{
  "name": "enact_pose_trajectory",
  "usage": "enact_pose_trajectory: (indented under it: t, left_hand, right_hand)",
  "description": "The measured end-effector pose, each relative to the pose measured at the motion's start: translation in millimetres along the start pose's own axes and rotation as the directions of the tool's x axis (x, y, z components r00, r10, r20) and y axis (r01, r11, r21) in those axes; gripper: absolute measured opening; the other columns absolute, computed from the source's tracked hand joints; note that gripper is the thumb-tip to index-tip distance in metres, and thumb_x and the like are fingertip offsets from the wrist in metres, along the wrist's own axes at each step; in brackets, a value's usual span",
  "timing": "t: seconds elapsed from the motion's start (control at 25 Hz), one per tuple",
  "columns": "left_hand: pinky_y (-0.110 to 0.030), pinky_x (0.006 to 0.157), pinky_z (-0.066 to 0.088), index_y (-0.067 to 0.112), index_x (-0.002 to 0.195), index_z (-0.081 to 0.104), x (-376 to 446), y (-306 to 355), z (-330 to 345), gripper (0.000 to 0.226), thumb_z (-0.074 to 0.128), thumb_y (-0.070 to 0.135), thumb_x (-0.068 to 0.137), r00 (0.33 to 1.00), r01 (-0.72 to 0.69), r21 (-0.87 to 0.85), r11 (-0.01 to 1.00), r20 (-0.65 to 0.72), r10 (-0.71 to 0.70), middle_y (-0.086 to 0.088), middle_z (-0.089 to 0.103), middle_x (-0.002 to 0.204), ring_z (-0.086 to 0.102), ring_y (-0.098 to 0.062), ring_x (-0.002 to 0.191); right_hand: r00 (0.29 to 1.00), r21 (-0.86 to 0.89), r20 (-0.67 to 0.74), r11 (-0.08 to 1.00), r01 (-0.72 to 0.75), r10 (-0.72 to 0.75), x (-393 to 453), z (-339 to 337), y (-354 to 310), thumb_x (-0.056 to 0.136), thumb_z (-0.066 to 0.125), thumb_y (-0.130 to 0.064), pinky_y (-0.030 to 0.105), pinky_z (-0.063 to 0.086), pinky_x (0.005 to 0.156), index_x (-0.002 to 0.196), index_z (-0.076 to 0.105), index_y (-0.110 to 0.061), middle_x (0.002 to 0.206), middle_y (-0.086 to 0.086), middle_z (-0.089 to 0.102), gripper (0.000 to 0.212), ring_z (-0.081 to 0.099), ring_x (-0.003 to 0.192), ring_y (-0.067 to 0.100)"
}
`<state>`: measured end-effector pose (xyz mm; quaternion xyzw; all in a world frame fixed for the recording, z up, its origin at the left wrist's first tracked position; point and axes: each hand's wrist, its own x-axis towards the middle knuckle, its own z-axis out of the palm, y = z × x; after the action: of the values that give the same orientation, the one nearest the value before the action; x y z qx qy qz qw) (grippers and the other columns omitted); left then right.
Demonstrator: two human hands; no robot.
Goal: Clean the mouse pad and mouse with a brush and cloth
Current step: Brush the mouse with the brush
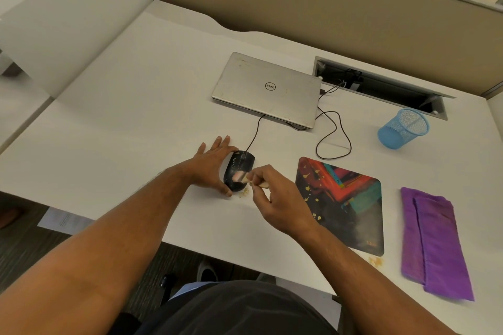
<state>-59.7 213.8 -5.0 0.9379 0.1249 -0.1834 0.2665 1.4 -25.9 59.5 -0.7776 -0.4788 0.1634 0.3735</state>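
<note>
We've got our left hand (211,164) steadying the black mouse (239,171), fingers spread along its far side and thumb at its near end, while our right hand (275,197) pinches the brush (246,177), bristles on the mouse's back (blurred). Crumbs (244,192) sit beside it, near the bench (136,117) edge. The mouse pad (343,204) and purple cloth (435,242) lie to the right, open bench beyond.
</note>
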Motion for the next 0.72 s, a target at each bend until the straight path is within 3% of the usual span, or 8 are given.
enact_pose_trajectory:
  t: [0.2,0.4,0.56,0.64,0.72]
  left_hand:
    - [-0.05,0.12,-0.012,0.027,0.157,0.009,-3,2,-2,0.127,0.085,0.061,0.062,1.0,-0.004,0.0,1.0,-0.002,0.004,0.0,-0.016,0.165,-0.021,-0.019,0.149]
    - [-0.05,0.119,-0.013,0.029,0.157,0.009,-1,1,1,0.127,0.085,0.063,0.061,1.0,0.0,-0.002,1.0,-0.009,0.0,0.0,-0.016,0.165,-0.021,-0.019,0.149]
    - [-0.049,0.117,-0.014,0.031,0.156,0.008,1,-4,5,0.128,0.084,0.066,0.059,1.0,-0.011,-0.004,1.0,-0.015,0.011,0.001,-0.016,0.165,-0.022,-0.018,0.149]
    - [-0.049,0.117,-0.015,0.032,0.156,0.009,2,-5,6,0.129,0.084,0.067,0.057,1.0,-0.01,-0.014,1.0,-0.018,0.01,0.001,-0.016,0.165,-0.022,-0.018,0.149]
    - [-0.049,0.116,-0.015,0.033,0.155,0.009,3,-7,7,0.13,0.083,0.07,0.054,1.0,-0.014,-0.027,1.0,-0.017,0.013,0.002,-0.016,0.165,-0.024,-0.016,0.148]
  right_hand:
    - [0.994,-0.1,0.109,0.995,0.0,0.011,-9,-2,6,0.097,0.058,-0.017,0.038,0.055,0.077,0.102,0.052,-0.025,0.105,-0.002,0.065,0.011,0.061,0.09,0.018]
    - [0.999,-0.043,0.033,0.999,-0.022,0.023,-3,-8,1,0.096,0.056,-0.022,0.028,0.056,0.079,0.101,0.05,-0.03,0.106,-0.005,0.066,0.012,0.063,0.093,0.016]
    - [0.992,-0.045,0.103,0.997,-0.067,0.071,-13,-8,4,0.096,0.057,-0.022,0.027,0.057,0.078,0.1,0.051,-0.033,0.105,-0.008,0.067,0.013,0.064,0.093,0.013]
    - [0.989,0.067,-0.008,0.987,-0.149,0.15,-11,-15,9,0.095,0.061,-0.018,0.025,0.057,0.075,0.097,0.054,-0.032,0.098,-0.015,0.068,0.016,0.066,0.092,0.01]
    - [0.93,0.235,-0.21,0.939,-0.251,0.301,3,-19,15,0.095,0.064,-0.014,0.025,0.059,0.075,0.094,0.057,-0.031,0.095,-0.013,0.07,0.019,0.068,0.089,0.01]
